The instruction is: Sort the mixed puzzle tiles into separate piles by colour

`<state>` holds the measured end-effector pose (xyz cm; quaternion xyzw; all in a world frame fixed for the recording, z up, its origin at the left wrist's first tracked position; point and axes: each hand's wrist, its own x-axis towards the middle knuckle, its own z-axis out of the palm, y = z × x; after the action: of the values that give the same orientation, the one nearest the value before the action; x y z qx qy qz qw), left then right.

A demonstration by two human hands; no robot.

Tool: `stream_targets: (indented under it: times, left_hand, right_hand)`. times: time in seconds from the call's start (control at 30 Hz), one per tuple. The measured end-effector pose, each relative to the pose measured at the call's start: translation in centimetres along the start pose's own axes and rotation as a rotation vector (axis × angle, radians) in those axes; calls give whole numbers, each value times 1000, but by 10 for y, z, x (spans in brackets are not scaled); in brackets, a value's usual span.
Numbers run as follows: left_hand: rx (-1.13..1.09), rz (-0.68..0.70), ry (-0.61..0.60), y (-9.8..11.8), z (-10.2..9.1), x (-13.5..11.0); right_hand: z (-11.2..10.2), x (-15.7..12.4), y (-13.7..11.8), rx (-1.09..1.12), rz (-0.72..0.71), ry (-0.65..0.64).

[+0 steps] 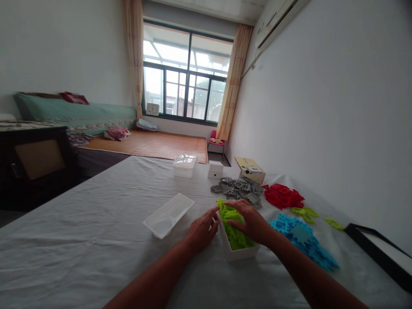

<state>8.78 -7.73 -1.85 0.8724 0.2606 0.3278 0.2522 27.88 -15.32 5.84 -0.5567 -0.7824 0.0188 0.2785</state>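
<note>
Where right grip (251, 221) rests, green pieces (236, 239) beneath

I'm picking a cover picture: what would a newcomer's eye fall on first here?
Probably the bright green pieces in the white box, with the right hand over them and the left hand at the box's left side. Next, the red pile and blue pile to the right. Behind everything, the bright window stands out.

A square clock (152, 109) stands before the window (187, 92), an orange-brown mat (154, 143) covers the bed (103, 158), and a pink chair (213, 134) bears what may be a soft toy (218, 140).
</note>
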Motion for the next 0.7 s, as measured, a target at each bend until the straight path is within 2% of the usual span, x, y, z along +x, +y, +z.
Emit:
stream_targets:
  times: [0.07,0.13,0.27,0.33,0.4,0.5,0.63,0.7]
  left_hand:
    - [6,59,-26,3,-4,-1]
    - [14,89,-44,4,-6,-1]
    - [22,42,-21,3,-6,-2]
    - [28,19,-18,2,-5,-1]
    - [41,13,-30,1,-3,-1]
    - [60,23,-48,2,-3,-1]
    - [73,12,-46,3,-4,-1]
    - [73,7,-43,3,-4,-1]
  right_hand:
    - [11,4,-7,-43,-71,-28]
    - [17,10,-6,-58,-49,-1]
    - [14,18,16,30,192,125]
    - [6,18,27,75,253,90]
    - [-3,13,33,52,256,36]
    - [-13,3,37,-12,278,37]
    - [-9,-8,34,68,205,-103]
    - [0,-10,29,54,150,-116]
